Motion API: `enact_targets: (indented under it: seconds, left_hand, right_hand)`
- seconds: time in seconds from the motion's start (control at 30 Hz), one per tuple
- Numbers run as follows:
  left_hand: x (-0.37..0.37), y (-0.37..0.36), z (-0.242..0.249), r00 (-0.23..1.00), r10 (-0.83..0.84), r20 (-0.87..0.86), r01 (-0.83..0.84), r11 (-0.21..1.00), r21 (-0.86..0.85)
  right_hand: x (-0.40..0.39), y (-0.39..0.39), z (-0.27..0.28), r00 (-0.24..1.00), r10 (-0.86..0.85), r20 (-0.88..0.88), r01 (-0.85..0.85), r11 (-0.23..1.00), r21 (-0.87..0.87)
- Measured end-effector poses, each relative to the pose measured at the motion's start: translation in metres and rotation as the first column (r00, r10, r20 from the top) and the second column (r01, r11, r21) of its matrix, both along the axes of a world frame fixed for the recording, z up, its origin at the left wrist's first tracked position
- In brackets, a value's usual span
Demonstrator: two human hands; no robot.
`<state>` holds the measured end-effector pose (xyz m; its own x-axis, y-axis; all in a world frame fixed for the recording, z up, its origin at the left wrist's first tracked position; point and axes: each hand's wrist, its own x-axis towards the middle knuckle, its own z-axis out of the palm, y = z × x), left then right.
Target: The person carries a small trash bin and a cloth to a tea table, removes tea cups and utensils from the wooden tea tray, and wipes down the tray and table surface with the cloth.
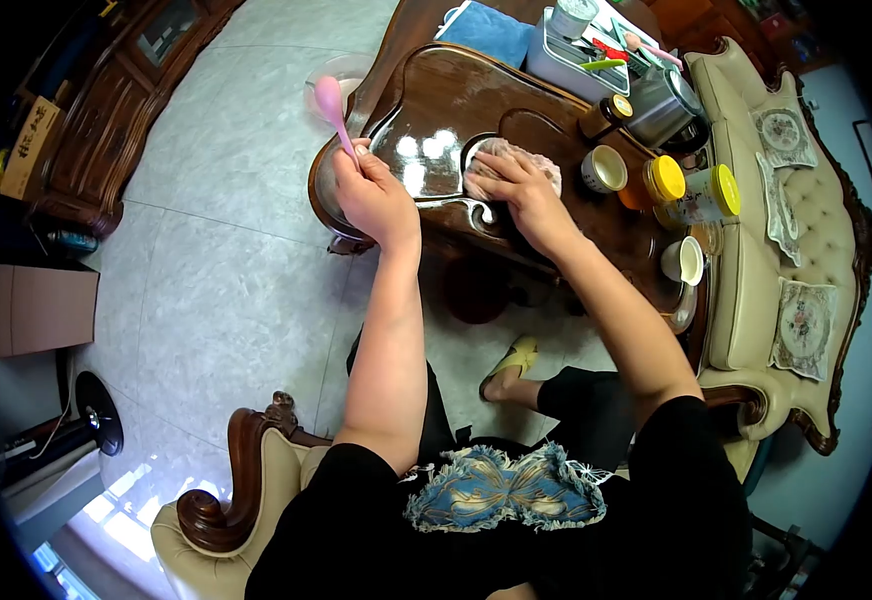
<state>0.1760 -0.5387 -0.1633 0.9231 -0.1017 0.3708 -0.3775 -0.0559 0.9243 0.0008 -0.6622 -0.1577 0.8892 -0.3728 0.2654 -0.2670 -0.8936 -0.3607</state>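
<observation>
My left hand (374, 196) is closed on the handle of a pink spoon (330, 103), whose bowl points up and away from me. The spoon is above the left edge of the dark wooden table (426, 100), beside a clear bowl (351, 72). Spread over a crumpled, pale cloth (512, 168), my right hand (536, 200) presses it against the tabletop. Just left of the cloth, the glossy wood shows bright reflections.
On the table's right stand a white cup (683, 261), a small bowl (604, 169), yellow-lidded jars (667, 179), a brown jar (605, 117), a kettle (664, 105) and a utensil bin (566, 77). A blue cloth (491, 35) lies at the back. A cream sofa (746, 240) is at right.
</observation>
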Motion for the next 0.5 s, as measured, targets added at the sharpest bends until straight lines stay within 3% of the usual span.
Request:
enact_targets:
  seconds: [0.03, 0.13, 0.2, 0.27, 0.33, 0.37, 0.43, 0.5]
  left_hand:
    - [0.0, 0.0, 0.0, 1.0, -0.003, 0.002, 0.003, 1.0, 0.002]
    - [-0.001, 0.0, -0.001, 1.0, -0.003, 0.007, 0.003, 1.0, 0.001]
    - [0.001, 0.0, -0.004, 1.0, 0.005, 0.013, -0.005, 1.0, -0.001]
    - [0.0, -0.002, -0.006, 0.999, 0.026, 0.044, -0.026, 0.999, 0.018]
    - [-0.002, -0.004, -0.007, 0.997, 0.037, 0.073, -0.039, 0.999, 0.033]
    - [-0.003, -0.005, -0.007, 0.998, 0.022, 0.057, -0.023, 1.0, 0.017]
    - [-0.001, -0.006, -0.005, 0.999, 0.007, 0.044, -0.007, 1.0, -0.007]
    - [0.0, -0.003, -0.005, 1.0, 0.008, 0.017, -0.008, 1.0, -0.014]
  right_hand:
    - [-0.007, -0.002, 0.003, 0.998, 0.042, -0.048, -0.043, 0.999, -0.003]
    - [-0.004, -0.011, -0.005, 0.997, -0.051, 0.053, 0.056, 0.992, -0.115]
    - [0.016, -0.008, -0.017, 0.956, -0.25, 0.153, 0.269, 0.955, -0.124]
    - [0.033, 0.0, -0.026, 0.932, -0.315, 0.181, 0.34, 0.932, -0.125]
    - [0.032, 0.002, -0.023, 0.969, -0.169, 0.178, 0.178, 0.983, -0.037]
    - [0.025, 0.003, -0.02, 0.969, -0.173, 0.178, 0.182, 0.983, -0.038]
    - [0.003, 0.004, -0.002, 0.996, 0.066, 0.063, -0.072, 0.992, 0.105]
    - [-0.01, 0.001, 0.015, 0.998, 0.063, 0.009, -0.063, 0.987, 0.146]
